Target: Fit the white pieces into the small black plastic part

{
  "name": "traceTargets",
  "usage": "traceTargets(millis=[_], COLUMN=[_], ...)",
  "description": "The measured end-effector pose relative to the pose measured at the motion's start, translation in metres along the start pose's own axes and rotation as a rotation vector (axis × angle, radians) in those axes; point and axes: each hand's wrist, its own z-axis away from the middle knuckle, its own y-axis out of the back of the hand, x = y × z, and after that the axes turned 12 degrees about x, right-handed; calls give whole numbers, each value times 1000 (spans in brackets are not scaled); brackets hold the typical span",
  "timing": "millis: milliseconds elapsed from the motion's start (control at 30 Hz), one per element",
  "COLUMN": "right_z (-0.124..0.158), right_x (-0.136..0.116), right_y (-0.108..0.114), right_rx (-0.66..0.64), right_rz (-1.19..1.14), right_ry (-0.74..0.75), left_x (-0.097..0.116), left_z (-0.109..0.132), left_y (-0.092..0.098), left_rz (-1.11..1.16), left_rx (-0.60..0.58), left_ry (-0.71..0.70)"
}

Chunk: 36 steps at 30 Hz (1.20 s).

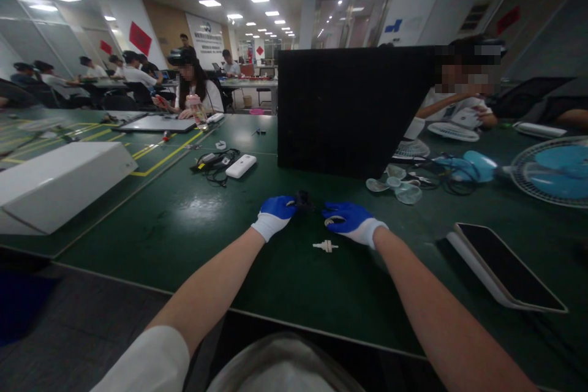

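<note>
My left hand (278, 208), in a blue and white glove, pinches a small dark black part (303, 201) just above the green table (220, 245). That part is too dark and blurred to name. To its right, my right hand (348, 219) wears the same kind of glove. Its fingers point toward the black part, with thumb and fingers apart and nothing visible between them. A small white plastic piece (326, 246) with a thin stem at each end lies on the table below my right hand.
A large black panel (349, 110) stands ahead. Clear fan blades (397, 184), a blue fan (555, 168) and a tablet-like device (505, 266) are at right. At left are a white box (59, 180), cables (214, 165) and a white power bank (241, 166). Other people sit beyond.
</note>
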Motion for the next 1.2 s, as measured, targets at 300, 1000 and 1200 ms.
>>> traceTargets(millis=[300, 1000, 1200], right_z=[2, 8, 9], right_x=[-14, -57, -60], right_y=[3, -12, -13], right_rx=[230, 426, 436], right_rz=[-114, 3, 137], right_ry=[-130, -69, -55], left_x=[-2, 12, 9], left_z=[0, 11, 9], left_y=[-10, -9, -13], left_rz=[31, 288, 236], left_rx=[-41, -102, -136], left_ry=[-78, -51, -150])
